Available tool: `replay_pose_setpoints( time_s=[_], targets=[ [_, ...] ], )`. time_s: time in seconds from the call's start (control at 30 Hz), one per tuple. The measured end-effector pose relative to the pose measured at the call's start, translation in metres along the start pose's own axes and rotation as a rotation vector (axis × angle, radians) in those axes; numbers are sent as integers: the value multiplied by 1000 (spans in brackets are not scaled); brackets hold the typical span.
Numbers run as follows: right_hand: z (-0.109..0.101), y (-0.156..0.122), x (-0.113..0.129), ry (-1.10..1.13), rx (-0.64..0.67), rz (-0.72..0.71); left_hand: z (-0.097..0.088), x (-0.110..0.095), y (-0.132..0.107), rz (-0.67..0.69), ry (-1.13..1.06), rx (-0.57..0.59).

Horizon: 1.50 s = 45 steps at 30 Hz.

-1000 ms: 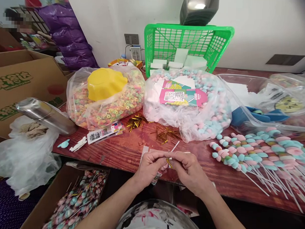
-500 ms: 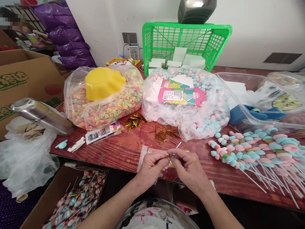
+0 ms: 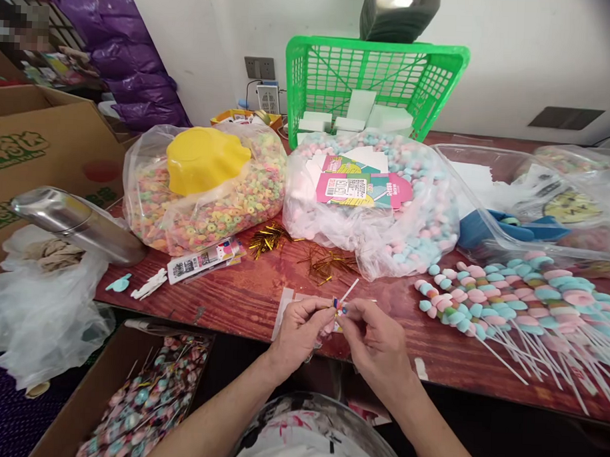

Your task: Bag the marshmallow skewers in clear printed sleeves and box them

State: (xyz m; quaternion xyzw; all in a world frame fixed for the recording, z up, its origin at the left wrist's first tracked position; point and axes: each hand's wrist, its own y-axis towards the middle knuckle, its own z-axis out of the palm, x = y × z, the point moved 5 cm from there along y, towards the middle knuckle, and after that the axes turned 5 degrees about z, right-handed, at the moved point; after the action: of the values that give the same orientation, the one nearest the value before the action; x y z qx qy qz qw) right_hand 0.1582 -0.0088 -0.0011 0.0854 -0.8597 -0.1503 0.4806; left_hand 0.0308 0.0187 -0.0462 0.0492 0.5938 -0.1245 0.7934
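Observation:
My left hand (image 3: pixel 297 333) and my right hand (image 3: pixel 376 341) meet at the table's near edge, both pinched on a candy skewer (image 3: pixel 343 300) whose white stick pokes up and away between the fingertips. A gold twist tie shows at the fingertips, by the stick. Under my hands lie clear plastic sleeves (image 3: pixel 288 302). Loose gold twist ties (image 3: pixel 328 264) lie just beyond my hands. A row of finished pastel candy skewers (image 3: pixel 512 304) lies to the right of my right hand.
On the red wooden table (image 3: pixel 242 294) sit a bag of coloured ring candy (image 3: pixel 206 195) with a yellow bowl (image 3: pixel 206 160), a bag of pink-blue candy (image 3: pixel 380 204), and a green basket (image 3: pixel 373 84). A steel flask (image 3: pixel 79 226) lies left. A cardboard box of wrapped skewers (image 3: pixel 143 399) stands below.
My hands have stayed together on the skewer, working at its stick; the fingers have shifted slightly and the view has drifted a little.

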Motion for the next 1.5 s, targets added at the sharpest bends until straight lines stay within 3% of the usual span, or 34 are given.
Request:
replay_pose_setpoints(
  time_s=[0.13, 0.27, 0.37, 0.47, 0.53, 0.67, 0.7, 0.77, 0.9, 1.17, 1.23, 1.3, 1.4, 1.5],
  targets=[
    [2, -8, -10, 177, 17, 151, 0, -7, -2, 53, 107, -13],
    [6, -10, -28, 455, 247, 358, 9, -18, -6, 76, 153, 49],
    [8, -13, -36, 660, 493, 460, 18, -12, -12, -167, 15, 143],
    [0, -14, -31, 690, 629, 467, 25, -3, -20, -413, -125, 250],
    [-12, -11, -17, 512, 638, 305, 28, 1, -23, -533, -173, 319],
    [-40, -16, 34, -138, 492, -493, 32, 2, -25, -705, -180, 473],
    [-44, -21, 42, -235, 464, -648, 33, 1, -26, -734, -165, 520],
    [-47, -30, 51, -323, 457, -827, 35, -3, -28, -783, -125, 622],
    [-51, -36, 54, -279, 428, -867, 38, -8, -31, -853, -66, 769],
    [-48, -36, 55, -331, 511, -820, 47, -14, -32, -870, 59, 853],
    [-46, -37, 59, -397, 522, -833, 48, -23, -25, -815, 83, 880],
    [-43, -35, 60, -493, 528, -838, 51, -40, -11, -645, 167, 929],
    [-36, -22, 51, -662, 499, -818, 60, -80, 14, -102, 611, 925],
    [-42, 18, 29, -633, 331, -610, 75, -115, 22, 527, 1157, 669]
  ],
)
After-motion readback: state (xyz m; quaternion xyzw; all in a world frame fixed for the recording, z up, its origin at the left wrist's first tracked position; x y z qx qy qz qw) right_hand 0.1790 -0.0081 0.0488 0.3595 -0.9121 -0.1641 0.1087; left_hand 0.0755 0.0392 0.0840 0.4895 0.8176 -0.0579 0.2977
